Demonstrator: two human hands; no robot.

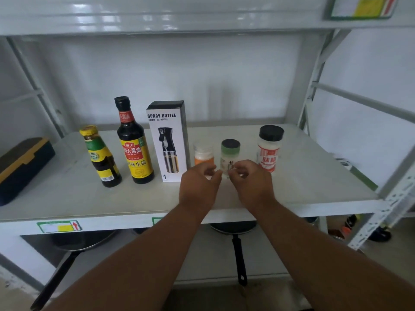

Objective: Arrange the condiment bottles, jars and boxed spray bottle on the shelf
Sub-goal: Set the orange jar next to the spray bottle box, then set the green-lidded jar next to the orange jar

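Fingers of both the left hand and the right hand hang loosely curled, holding nothing. Six containers already stand rowed from nine to three o'clock on the shelf; little seems left.

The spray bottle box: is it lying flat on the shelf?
No, the spray bottle box stands upright on the shelf, between the tall soy sauce bottle and the small orange jar.
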